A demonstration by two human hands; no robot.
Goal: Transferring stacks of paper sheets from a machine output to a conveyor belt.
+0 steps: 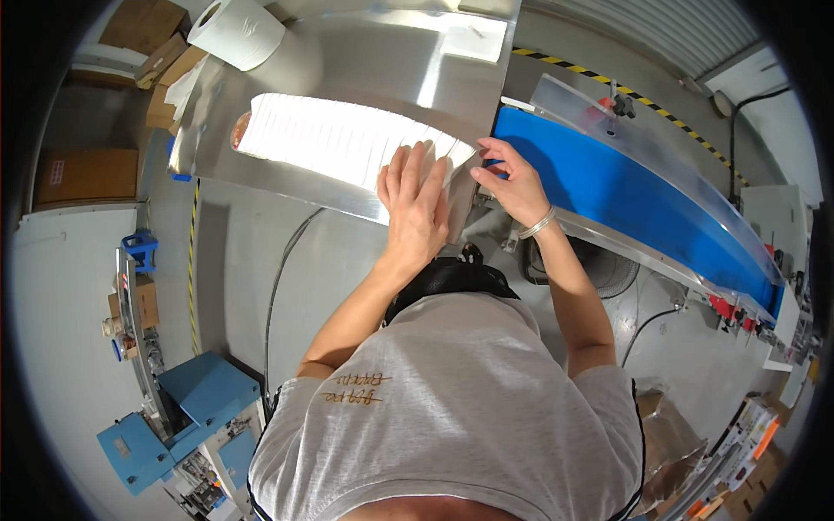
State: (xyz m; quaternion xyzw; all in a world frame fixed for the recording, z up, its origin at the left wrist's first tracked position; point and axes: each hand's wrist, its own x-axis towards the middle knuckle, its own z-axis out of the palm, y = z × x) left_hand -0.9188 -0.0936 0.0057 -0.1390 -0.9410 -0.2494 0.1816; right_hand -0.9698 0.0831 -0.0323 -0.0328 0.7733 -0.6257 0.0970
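A long row of overlapping thin white pieces, perhaps packets or cards, lies across the metal table; glare hides their detail. At its far left end a reddish-brown printed face shows. My left hand rests on the right part of the row with its fingers stretched out and somewhat apart. Just off the row's right end is my right hand, thumb and fingers apart, with nothing visible between them. It hovers by the left end of a blue conveyor belt. A bracelet circles my right wrist.
A large white paper roll stands at the table's far left, with cardboard boxes beyond. A flat white item lies at the far right corner. A transparent guard runs along the belt's far side. A fan stands under the belt.
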